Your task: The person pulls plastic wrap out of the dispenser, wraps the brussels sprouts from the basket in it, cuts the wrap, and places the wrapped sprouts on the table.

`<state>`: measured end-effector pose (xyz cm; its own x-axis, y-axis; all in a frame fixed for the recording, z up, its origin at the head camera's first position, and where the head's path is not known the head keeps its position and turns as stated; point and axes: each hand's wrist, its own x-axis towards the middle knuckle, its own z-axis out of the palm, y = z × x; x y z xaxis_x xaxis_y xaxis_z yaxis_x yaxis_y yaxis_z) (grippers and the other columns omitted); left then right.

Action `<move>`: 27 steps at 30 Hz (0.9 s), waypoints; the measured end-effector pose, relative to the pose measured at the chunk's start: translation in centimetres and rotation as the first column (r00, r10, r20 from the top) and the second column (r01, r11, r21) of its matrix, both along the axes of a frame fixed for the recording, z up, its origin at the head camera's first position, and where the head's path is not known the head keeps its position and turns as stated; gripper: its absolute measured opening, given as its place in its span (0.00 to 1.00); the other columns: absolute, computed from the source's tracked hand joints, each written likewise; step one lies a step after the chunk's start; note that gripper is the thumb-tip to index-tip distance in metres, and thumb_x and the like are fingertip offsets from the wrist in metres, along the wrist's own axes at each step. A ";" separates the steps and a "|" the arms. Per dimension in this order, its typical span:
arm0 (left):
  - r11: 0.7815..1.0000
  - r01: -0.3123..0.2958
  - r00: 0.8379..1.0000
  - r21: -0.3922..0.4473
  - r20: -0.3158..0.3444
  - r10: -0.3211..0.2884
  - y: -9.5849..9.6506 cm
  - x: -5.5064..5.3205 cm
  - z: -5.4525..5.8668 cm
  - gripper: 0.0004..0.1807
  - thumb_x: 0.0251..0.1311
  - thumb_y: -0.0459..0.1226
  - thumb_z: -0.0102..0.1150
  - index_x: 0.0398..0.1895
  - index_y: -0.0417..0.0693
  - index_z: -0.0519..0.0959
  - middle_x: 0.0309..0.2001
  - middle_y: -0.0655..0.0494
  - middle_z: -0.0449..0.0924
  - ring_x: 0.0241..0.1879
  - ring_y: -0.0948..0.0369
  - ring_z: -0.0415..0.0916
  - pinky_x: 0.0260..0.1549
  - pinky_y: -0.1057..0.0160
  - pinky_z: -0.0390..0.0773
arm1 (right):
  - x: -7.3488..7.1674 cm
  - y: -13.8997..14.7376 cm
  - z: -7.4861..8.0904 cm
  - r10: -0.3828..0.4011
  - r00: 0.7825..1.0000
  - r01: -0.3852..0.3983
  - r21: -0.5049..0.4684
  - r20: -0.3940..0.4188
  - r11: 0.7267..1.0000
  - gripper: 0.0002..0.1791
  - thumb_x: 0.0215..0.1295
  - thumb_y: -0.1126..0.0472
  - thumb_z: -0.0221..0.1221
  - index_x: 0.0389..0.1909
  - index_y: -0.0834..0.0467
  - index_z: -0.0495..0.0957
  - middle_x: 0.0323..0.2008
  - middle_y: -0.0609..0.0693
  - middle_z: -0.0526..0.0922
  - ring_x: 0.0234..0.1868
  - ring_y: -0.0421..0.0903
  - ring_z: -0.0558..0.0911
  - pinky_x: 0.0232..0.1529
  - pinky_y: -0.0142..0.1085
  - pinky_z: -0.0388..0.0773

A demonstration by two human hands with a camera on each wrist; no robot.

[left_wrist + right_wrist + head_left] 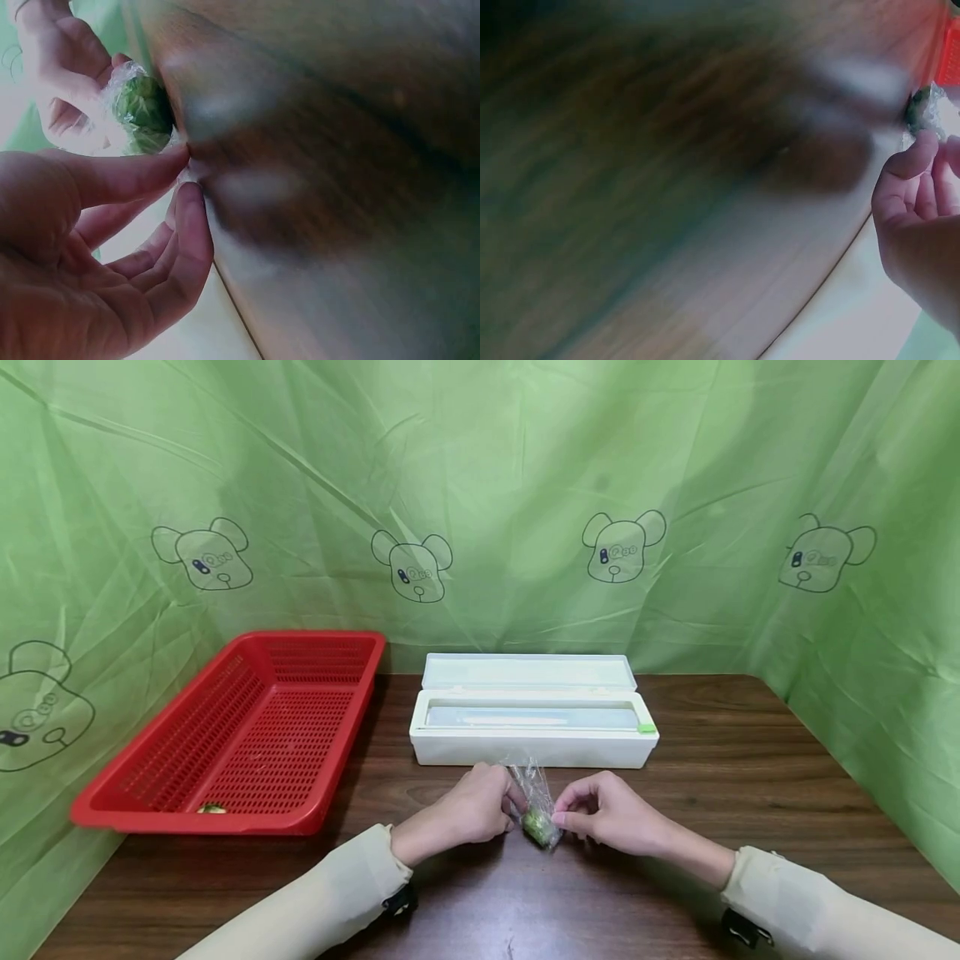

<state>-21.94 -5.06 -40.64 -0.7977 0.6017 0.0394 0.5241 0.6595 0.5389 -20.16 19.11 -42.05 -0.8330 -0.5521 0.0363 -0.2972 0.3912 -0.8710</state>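
A small leafy green vegetable (537,827) lies on the table in clear cling film (534,781), whose loose end stands up behind it. My left hand (480,802) is at its left side, thumb and fingertips pinching the film; in the left wrist view the thumb and a fingertip nearly meet beside the wrapped vegetable (142,105). From the right, my right hand (617,814) pinches the film's edge between thumb and forefinger. The right wrist view shows only part of that hand (922,187), near the frame's edge, with the wrapped vegetable (924,109) just beyond.
Behind the hands stands a white cling film dispenser box (534,750) with its lid (528,672) raised. A red perforated basket (330,760) is on the left, with a small green piece (212,808) in its near end. Green curtain (510,452) surrounds the wooden table (750,760).
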 end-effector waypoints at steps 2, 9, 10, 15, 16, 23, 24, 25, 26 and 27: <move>1.000 -0.005 1.000 -0.006 -0.017 0.005 0.1 -0.1 -0.1 0.13 0.43 0.22 0.73 0.30 0.47 0.92 0.20 0.64 0.83 0.23 0.69 0.73 0.25 0.70 0.75 | 0.1 -0.2 0.1 -0.019 0.999 0.019 0.004 0.028 1.000 0.05 0.70 0.63 0.68 0.34 0.60 0.86 0.22 0.53 0.81 0.20 0.46 0.79 0.20 0.33 0.76; 0.990 -0.118 0.992 -0.083 -0.061 0.113 0.5 -0.1 -0.1 0.12 0.45 0.24 0.71 0.20 0.50 0.80 0.19 0.60 0.74 0.21 0.63 0.70 0.20 0.64 0.75 | 0.5 -0.7 0.3 -0.033 0.997 0.033 -0.004 0.076 0.999 0.07 0.65 0.62 0.71 0.35 0.61 0.85 0.26 0.54 0.84 0.21 0.50 0.83 0.20 0.37 0.80; 0.988 -0.124 0.991 -0.087 -0.058 0.119 0.5 -0.1 -0.1 0.13 0.46 0.24 0.71 0.21 0.51 0.80 0.20 0.60 0.75 0.21 0.62 0.71 0.21 0.63 0.75 | 0.6 -0.7 0.2 -0.030 0.997 0.031 -0.006 0.072 1.000 0.07 0.64 0.62 0.72 0.35 0.61 0.85 0.26 0.53 0.84 0.21 0.51 0.83 0.21 0.38 0.80; 0.986 -0.133 0.987 -0.102 -0.103 0.123 0.6 0.4 -0.2 0.11 0.52 0.28 0.72 0.25 0.57 0.86 0.26 0.63 0.82 0.28 0.62 0.78 0.23 0.59 0.78 | 0.9 -0.8 -0.1 -0.021 0.999 0.022 -0.022 0.036 1.000 0.07 0.62 0.64 0.74 0.34 0.60 0.85 0.26 0.50 0.84 0.20 0.48 0.82 0.20 0.38 0.81; 0.986 -0.132 0.985 -0.104 -0.122 0.119 0.6 0.6 -0.2 0.11 0.54 0.29 0.72 0.26 0.58 0.87 0.27 0.63 0.83 0.29 0.61 0.79 0.23 0.59 0.78 | 1.0 -0.8 -0.2 -0.022 0.999 0.023 -0.025 0.033 0.999 0.06 0.62 0.64 0.74 0.34 0.60 0.85 0.25 0.49 0.83 0.20 0.47 0.81 0.20 0.38 0.81; 0.989 -0.128 0.973 -0.071 -0.204 0.111 0.5 1.8 -0.2 0.14 0.57 0.24 0.64 0.26 0.54 0.79 0.21 0.64 0.73 0.23 0.62 0.74 0.18 0.60 0.74 | 1.3 -1.0 -0.3 -0.003 1.000 0.003 -0.057 0.003 0.998 0.06 0.62 0.66 0.73 0.32 0.59 0.85 0.24 0.48 0.83 0.19 0.44 0.80 0.19 0.37 0.80; 0.991 -0.123 0.973 -0.049 -0.204 0.110 0.5 1.9 -0.2 0.14 0.57 0.23 0.62 0.25 0.53 0.78 0.20 0.63 0.71 0.22 0.62 0.73 0.18 0.60 0.73 | 1.3 -1.0 -0.3 -0.001 1.000 0.001 -0.061 0.000 0.998 0.06 0.62 0.66 0.73 0.32 0.59 0.84 0.24 0.48 0.83 0.19 0.45 0.80 0.19 0.37 0.80; 0.993 -0.117 0.973 -0.027 -0.203 0.109 0.5 1.9 -0.1 0.14 0.57 0.23 0.62 0.24 0.52 0.78 0.19 0.63 0.71 0.22 0.62 0.72 0.19 0.61 0.73 | 1.4 -1.0 -0.3 0.002 1.000 -0.002 -0.065 -0.002 0.998 0.06 0.62 0.66 0.73 0.32 0.59 0.84 0.24 0.48 0.83 0.19 0.45 0.80 0.19 0.37 0.80; 0.994 -0.112 0.974 0.003 -0.196 0.110 0.4 1.9 -0.1 0.14 0.58 0.23 0.62 0.24 0.51 0.79 0.20 0.63 0.72 0.22 0.63 0.72 0.20 0.62 0.74 | 1.4 -1.1 -0.3 0.003 1.000 -0.003 -0.068 -0.004 0.998 0.06 0.62 0.66 0.73 0.32 0.59 0.84 0.24 0.48 0.84 0.18 0.45 0.80 0.19 0.37 0.80; 0.994 -0.105 0.977 0.033 -0.181 0.109 0.4 1.9 -0.1 0.13 0.59 0.23 0.62 0.24 0.50 0.80 0.19 0.62 0.73 0.22 0.64 0.72 0.21 0.63 0.74 | 1.4 -1.1 -0.3 0.004 1.000 -0.004 -0.071 -0.002 0.997 0.06 0.62 0.66 0.73 0.32 0.59 0.84 0.24 0.48 0.83 0.18 0.45 0.80 0.19 0.37 0.80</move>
<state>-20.06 -4.67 -40.76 -0.8357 0.5105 0.2024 0.5416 0.7057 0.4567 -18.73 18.04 -42.34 -0.8305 -0.5517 0.0767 -0.3002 0.3273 -0.8960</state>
